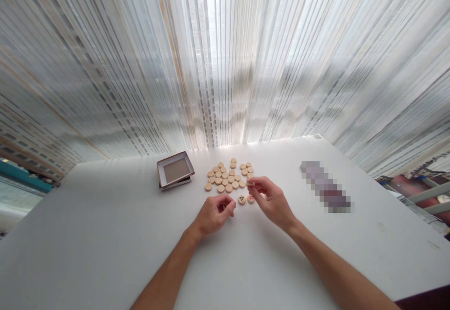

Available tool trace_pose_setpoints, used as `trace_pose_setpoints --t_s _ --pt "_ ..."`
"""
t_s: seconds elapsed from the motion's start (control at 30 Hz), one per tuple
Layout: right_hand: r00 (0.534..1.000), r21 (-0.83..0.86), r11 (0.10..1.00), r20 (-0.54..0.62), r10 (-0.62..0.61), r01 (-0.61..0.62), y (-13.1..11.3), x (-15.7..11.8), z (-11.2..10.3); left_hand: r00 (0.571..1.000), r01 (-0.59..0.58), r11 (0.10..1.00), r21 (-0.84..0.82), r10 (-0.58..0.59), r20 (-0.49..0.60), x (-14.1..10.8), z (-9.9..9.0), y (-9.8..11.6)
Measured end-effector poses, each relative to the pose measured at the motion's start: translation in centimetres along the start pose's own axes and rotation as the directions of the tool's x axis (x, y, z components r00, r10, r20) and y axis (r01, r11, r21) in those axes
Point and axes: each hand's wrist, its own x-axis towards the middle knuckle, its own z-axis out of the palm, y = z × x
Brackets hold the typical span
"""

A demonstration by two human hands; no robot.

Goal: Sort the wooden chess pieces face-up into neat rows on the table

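Round wooden Chinese chess pieces (225, 176) lie in a loose cluster on the white table, most with plain sides up. In front of them, a piece with a black character (242, 200) and one with a red character (250, 199) lie face up. My right hand (270, 201) pinches a Chinese chess piece (250, 184) at the cluster's near right edge, partly covering the red-marked piece. Left of the black-marked piece, my left hand (215, 212) rests with curled fingers, thumb against fingertips. Whatever it may hold is hidden.
An open shallow box (161, 175) with a brown rim stands left of the pieces, stacked on another part. A pixelated dark object (325, 187) lies to the right on the white table (116, 235). Sheer striped curtains (225, 66) hang along the table's far edge.
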Motion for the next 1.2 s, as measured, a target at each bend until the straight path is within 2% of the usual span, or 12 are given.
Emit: trace_pose_setpoints --t_s 0.1,0.23,0.43,0.6,1.03,1.2 --pt "0.988 0.124 0.991 -0.137 0.075 -0.059 0.4 1.2 -1.9 1.0 0.017 1.0 -0.011 -0.017 -0.012 0.0 0.1 -0.1" --pt "0.952 0.162 0.986 -0.292 0.09 -0.044 0.8 2.4 -3.8 0.999 0.028 0.999 -0.031 -0.029 -0.026 0.0 0.1 -0.1" --pt "0.903 0.206 0.977 -0.41 0.127 -0.044 1.2 2.9 -5.0 0.999 0.025 0.999 -0.042 -0.027 -0.039 0.1 0.2 -0.3" --pt "0.906 0.22 0.975 -0.406 0.118 -0.028 1.7 2.8 -5.0 0.999 0.024 0.999 -0.042 -0.026 -0.041 0.1 0.2 -0.2" --pt "0.92 0.215 0.974 -0.362 0.151 -0.075 1.9 2.8 -4.5 0.999 0.027 0.999 -0.036 -0.028 -0.046 0.1 0.1 -0.1" --pt "0.953 0.23 0.965 -0.242 0.184 -0.128 1.6 2.5 -3.8 0.998 0.025 0.999 -0.046 -0.028 -0.05 0.1 0.2 -0.2"
